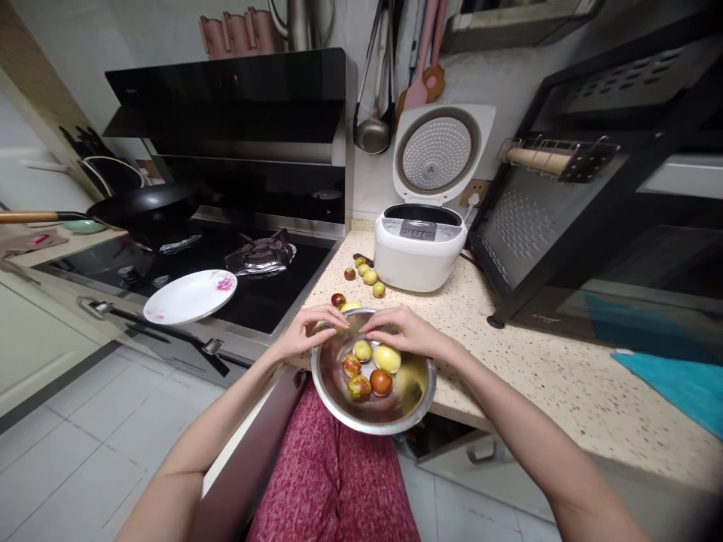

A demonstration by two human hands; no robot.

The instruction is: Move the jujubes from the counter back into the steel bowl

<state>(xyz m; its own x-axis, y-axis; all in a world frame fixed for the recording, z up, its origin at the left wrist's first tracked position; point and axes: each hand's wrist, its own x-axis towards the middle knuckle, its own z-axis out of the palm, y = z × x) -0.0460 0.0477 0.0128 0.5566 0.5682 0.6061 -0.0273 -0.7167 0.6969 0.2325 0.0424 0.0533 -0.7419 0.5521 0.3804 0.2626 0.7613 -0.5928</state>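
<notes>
A steel bowl (pixel 415 391) sits at the front edge of the speckled counter (pixel 542 361), holding several small yellow-green and red fruits (pixel 386 358). My left hand (pixel 310 328) rests on the bowl's far left rim, fingers drawn together and pointing right. My right hand (pixel 402 328) hovers over the bowl's far rim, fingers curled and pinched toward the left hand. The fingertips of both hands nearly meet above the bowl; what they pinch is too small to make out. A yellow fruit (pixel 350 306) and a red fruit (pixel 337 299) lie just behind the hands.
More fruits (pixel 370 277) lie beside an open white rice cooker (pixel 421 245). A white plate (pixel 189 296) sits on the black stove's front edge, a black wok (pixel 150 205) at its back left. A black rack (pixel 570 196) stands on the right, with a teal cloth (pixel 678 384) in front of it.
</notes>
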